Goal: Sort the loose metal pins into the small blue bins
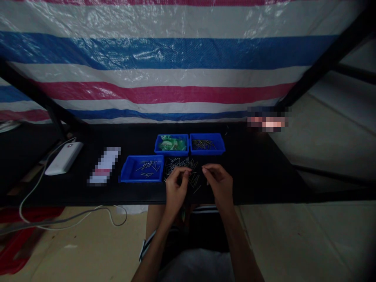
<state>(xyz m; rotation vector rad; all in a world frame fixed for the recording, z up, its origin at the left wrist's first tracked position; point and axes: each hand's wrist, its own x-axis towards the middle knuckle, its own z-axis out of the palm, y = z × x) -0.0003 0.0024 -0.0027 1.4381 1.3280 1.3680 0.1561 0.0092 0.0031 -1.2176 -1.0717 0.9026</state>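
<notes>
Thin pins [174, 162], heaped toward the front edge of the counter [264, 180], long axes pointing variously, near left hand [176, 190] and right hand [222, 186], fingers almost pinched together, any grasped piece indiscernible.

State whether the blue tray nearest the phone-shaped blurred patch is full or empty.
Neither: that blue tray is partly filled. A few thin pins lie scattered inside, with bare blue floor showing around them.
</notes>
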